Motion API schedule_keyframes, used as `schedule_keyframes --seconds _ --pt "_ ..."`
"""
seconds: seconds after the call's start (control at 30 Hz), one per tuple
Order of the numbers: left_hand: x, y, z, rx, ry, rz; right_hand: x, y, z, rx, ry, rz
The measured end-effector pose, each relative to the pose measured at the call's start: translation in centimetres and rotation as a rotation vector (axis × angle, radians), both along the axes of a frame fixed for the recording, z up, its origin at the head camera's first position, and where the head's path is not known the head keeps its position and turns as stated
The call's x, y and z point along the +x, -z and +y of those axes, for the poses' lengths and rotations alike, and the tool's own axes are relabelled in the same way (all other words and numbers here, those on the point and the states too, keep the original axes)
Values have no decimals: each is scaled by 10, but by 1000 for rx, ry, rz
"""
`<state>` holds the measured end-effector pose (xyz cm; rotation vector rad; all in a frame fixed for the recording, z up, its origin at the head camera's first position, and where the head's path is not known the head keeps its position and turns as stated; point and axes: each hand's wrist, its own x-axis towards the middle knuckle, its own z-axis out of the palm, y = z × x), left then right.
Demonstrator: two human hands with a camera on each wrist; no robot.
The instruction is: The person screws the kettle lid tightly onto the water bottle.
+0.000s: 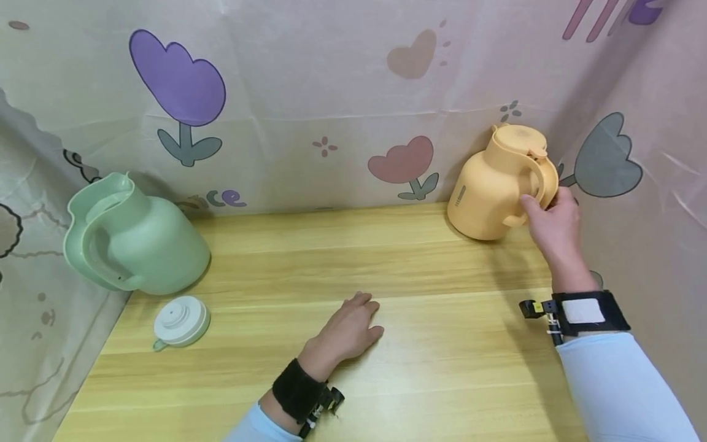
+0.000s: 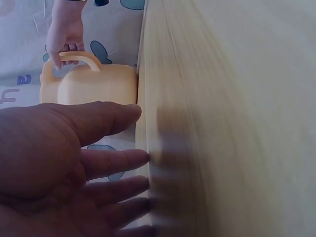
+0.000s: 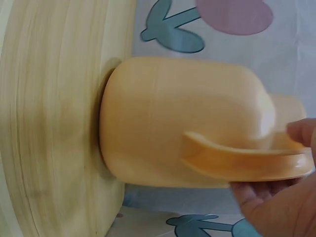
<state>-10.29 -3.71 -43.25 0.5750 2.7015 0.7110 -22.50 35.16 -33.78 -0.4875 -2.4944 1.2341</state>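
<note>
My right hand (image 1: 556, 224) grips the handle (image 3: 247, 163) of a yellow-orange thermos jug (image 1: 479, 190). The jug stands upright at the table's back right, its lid on top. In the right wrist view the thumb lies on one side of the handle and the other fingers go behind it, partly hidden. My left hand (image 1: 348, 328) is near the middle of the table, palm down and fingers extended, holding nothing. The left wrist view shows its straight fingertips (image 2: 140, 159) close over the wood.
A green thermos jug (image 1: 160, 245) without its lid stands at the back left. In front of it lies a round white-and-green lid (image 1: 181, 320) on the wooden table (image 1: 287, 264). A printed curtain (image 1: 298, 80) hangs behind the table and along both sides.
</note>
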Motion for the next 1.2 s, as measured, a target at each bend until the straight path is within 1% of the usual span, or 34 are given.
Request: schedule_keyframes --seconds 0.07,0.13,0.27,0.37,0.43,0.5,0.63,0.73,0.83,1.03,1.1,1.2 --pt "-1 0 -1 1 5 -1 4 -1 -2 -6 9 -34" --pt "-1 -1 -1 2 8 0 9 -2 -4 -23 27 -47" --pt "-2 0 -2 7 9 -7 18 -1 -10 -44 79 -23" --pt "-3 -1 -2 4 3 -12 26 -1 -16 -37 120 21" --pt "-4 -2 -2 0 0 -16 32 0 -20 -25 134 59" --pt "-4 -3 -2 -2 -3 -18 38 2 -26 -6 136 118" --pt "-4 -3 -2 -4 -6 -25 47 11 -42 -3 116 238" --pt "-4 -3 -4 -3 -8 -27 54 18 -56 -32 74 263" --pt "-5 -4 -7 18 -19 -37 61 24 -75 -30 1 243" --pt "-13 -10 -16 92 -61 -57 66 38 -110 8 -218 194" --pt "-16 -12 -20 98 -77 -62 67 41 -119 10 -288 172" --pt "-18 -13 -28 102 -106 -65 70 46 -129 30 -370 133"
